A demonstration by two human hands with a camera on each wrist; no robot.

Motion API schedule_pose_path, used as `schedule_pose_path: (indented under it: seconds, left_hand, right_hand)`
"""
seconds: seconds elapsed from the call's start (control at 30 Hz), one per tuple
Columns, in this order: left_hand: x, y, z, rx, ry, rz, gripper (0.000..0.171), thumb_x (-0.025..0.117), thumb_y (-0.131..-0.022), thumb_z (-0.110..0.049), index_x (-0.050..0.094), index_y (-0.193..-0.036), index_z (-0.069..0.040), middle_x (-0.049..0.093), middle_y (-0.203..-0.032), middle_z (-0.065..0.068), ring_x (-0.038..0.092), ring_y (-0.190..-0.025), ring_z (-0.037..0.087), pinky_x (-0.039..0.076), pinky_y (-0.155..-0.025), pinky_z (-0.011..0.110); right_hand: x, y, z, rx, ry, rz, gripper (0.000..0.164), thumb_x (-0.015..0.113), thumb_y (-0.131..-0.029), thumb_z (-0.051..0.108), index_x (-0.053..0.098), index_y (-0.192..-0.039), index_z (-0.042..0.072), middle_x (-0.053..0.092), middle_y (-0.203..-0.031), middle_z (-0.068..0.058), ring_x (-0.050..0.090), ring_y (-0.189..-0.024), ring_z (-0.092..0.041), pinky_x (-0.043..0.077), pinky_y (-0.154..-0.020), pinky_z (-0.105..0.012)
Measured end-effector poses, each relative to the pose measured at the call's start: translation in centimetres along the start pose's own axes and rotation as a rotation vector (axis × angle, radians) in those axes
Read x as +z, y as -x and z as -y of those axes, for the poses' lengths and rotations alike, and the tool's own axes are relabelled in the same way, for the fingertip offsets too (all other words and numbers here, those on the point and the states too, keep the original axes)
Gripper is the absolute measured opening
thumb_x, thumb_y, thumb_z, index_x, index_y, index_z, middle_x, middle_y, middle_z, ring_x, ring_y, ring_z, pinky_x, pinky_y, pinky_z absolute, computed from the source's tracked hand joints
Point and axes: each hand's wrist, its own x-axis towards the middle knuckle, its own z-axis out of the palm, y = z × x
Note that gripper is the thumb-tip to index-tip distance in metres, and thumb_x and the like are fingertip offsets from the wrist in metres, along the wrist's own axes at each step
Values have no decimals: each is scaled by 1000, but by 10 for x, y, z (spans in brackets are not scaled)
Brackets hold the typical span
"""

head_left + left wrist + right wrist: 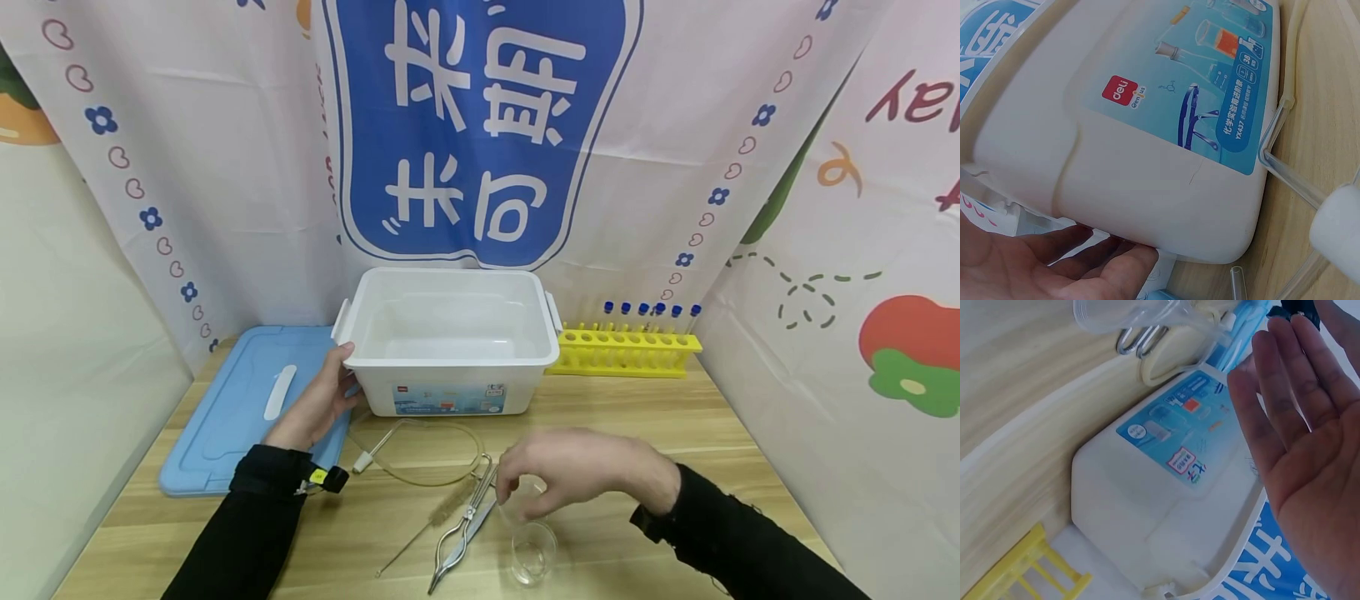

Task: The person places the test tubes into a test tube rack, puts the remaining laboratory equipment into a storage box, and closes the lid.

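A white plastic storage box [450, 377] with a blue front label stands upright at the back of the table. My left hand [321, 400] grips its front left corner, fingers [1125, 265] bent against the side wall below the rim. My right hand [577, 475] is low over the table, right of the metal tongs [471, 521], fingers pointing down. In the right wrist view its fingers [1279, 387] are nearly straight, with nothing against the palm. Under it in the head view is clear ware [534, 552] with a round rim; the right wrist view shows a clear funnel [1129, 314].
A blue lid [225, 417] lies at left. Before the box are a coiled yellowish rubber tube [420, 483] with glass tubing and a white stopper [363, 462], and a tube brush [450, 504]. A yellow test tube rack [622, 367] stands at right, blue-capped tubes [643, 309] behind it.
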Motion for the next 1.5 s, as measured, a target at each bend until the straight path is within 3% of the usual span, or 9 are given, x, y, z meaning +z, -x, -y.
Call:
schedule_pose_path:
  seconds: [0.2,0.53,0.8,1.03,1.27,1.5]
  left_hand:
    - [-1,1,1,13,-6,4,90,23,-124,-65,-12,-189,-14,-6,-197,28,-7,-185,53,10,-146,81]
    - [-1,-1,0,-4,-2,6,90,23,-124,-65,-14,-189,-15,-8,-198,26,-9,-185,52,10,-147,79]
    - [-1,0,0,2,-5,14,89,22,-124,-65,-15,-189,-15,-11,-197,26,-10,-184,53,10,-147,79]
    - [-1,1,0,5,-4,14,90,23,-124,-66,-15,-189,-15,-11,-198,26,-10,-184,53,10,-147,79]
    - [-2,1,0,3,-10,19,89,22,-125,-65,-13,-189,-15,-9,-198,27,-9,-184,53,9,-147,79]
    - [-1,2,-1,-7,-9,20,88,23,-125,-66,-14,-189,-17,-10,-198,25,-9,-185,53,11,-149,77]
  right_hand:
    - [8,-2,2,42,70,34,18,92,-104,35,88,-121,30,84,-124,23,71,-121,6,58,-102,-15]
    - [16,-8,2,97,70,70,15,94,-103,29,91,-117,35,84,-122,26,72,-127,5,58,-108,-18]
    - [25,-12,1,66,113,77,13,93,-102,28,91,-110,38,84,-115,28,71,-114,10,54,-99,-11]
    - [27,-15,0,52,128,38,4,90,-105,33,91,-108,36,85,-107,26,69,-100,13,50,-86,-6]
    - [19,-14,1,48,140,-15,9,87,-107,26,90,-114,33,87,-116,22,74,-103,10,52,-87,-6]
    - [7,-12,0,-8,48,-86,7,80,-113,20,87,-114,22,87,-117,11,74,-102,8,58,-91,-8]
